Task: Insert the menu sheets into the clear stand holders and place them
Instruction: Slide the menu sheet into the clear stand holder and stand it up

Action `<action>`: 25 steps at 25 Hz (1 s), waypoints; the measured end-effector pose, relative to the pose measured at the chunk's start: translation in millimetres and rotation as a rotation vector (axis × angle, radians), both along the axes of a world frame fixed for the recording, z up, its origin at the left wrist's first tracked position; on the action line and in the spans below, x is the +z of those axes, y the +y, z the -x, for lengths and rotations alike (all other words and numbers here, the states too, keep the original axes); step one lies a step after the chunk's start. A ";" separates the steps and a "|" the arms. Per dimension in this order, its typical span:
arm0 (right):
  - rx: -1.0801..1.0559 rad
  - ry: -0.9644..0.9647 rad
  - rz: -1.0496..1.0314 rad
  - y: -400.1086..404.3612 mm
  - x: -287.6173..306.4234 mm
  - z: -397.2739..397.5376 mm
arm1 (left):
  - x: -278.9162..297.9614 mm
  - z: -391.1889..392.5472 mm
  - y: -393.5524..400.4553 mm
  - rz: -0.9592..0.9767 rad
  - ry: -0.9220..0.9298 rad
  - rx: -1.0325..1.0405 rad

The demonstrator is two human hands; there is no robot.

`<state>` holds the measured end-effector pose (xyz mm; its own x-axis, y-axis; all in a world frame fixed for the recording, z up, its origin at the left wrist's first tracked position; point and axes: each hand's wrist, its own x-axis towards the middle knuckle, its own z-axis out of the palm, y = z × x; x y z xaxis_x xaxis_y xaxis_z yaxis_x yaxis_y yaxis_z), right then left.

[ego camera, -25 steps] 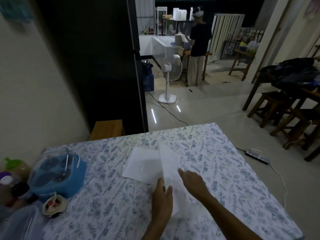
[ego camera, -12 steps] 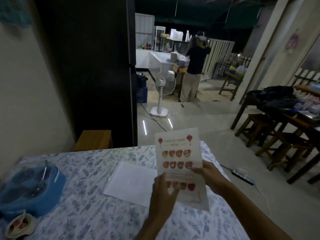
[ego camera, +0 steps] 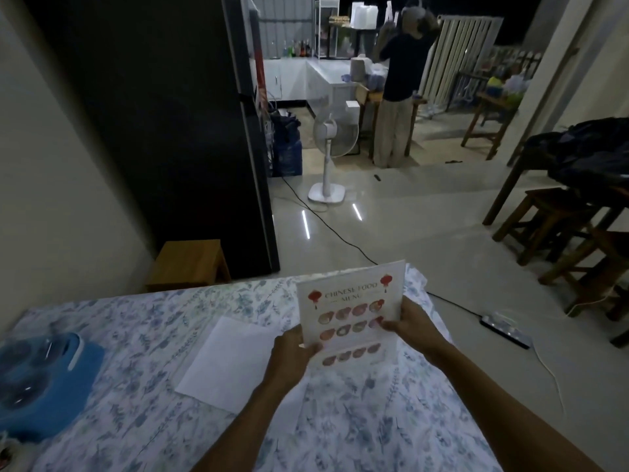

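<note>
A: Note the grip. Left hand [ego camera: 295,352] pinches the lower left edge of the menu [ego camera: 354,311], thumb on the printed face. Right hand [ego camera: 406,327] pinches the right edge about halfway up, fingers closed on it.

B: Where does the menu sit?

A: Held up off the table [ego camera: 136,335], over its far right part, near the far edge. Long axis runs up and away from the person, top tilted slightly right. Print faces the camera, title at the top.

B: Is it in a holder yet?

A: Cannot tell. There is a pale, glassy band below the printed rows that could be a clear holder's foot, but the light is too dim to say.

B: What does the next move turn on?

A: My judgement: the sheet's bottom edge against whatever slot it must enter, so it has to stay square between the two hands. Both hands are equally close; neither has an advantage.

B: Anything else nearby?

A: A blank sheet [ego camera: 231,362] lies flat on the table just left of the left hand, apart from it. A blue tub [ego camera: 44,383] sits at the left edge, well apart.

B: Obstructions?

A: None between the hands and the bare cloth below the menu. Setting it down there looks clear; the far edge is close, so placing it too far out risks a fall.
</note>
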<state>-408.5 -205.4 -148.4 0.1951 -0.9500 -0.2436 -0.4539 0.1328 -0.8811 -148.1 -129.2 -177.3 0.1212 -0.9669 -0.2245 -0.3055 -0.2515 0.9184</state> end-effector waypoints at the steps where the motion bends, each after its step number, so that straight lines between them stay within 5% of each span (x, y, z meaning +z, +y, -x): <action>1: -0.026 0.066 0.028 -7.1 -6.7 0.4 | -5.7 3.9 -3.6 -0.013 -0.019 0.007; 11: 0.027 0.212 0.087 -50.3 -22.4 -4.1 | -26.0 -9.5 -43.9 -0.077 -0.004 0.009; 25: 0.138 0.216 0.020 -42.9 -32.5 29.8 | -106.4 -11.3 -33.5 -0.255 -0.178 -0.296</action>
<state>-438.3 -248.3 -180.9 0.2688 -0.9230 -0.2755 -0.6445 0.0402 -0.7636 -136.8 -162.8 -283.7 -0.0946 -0.8822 -0.4614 -0.5464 -0.3414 0.7648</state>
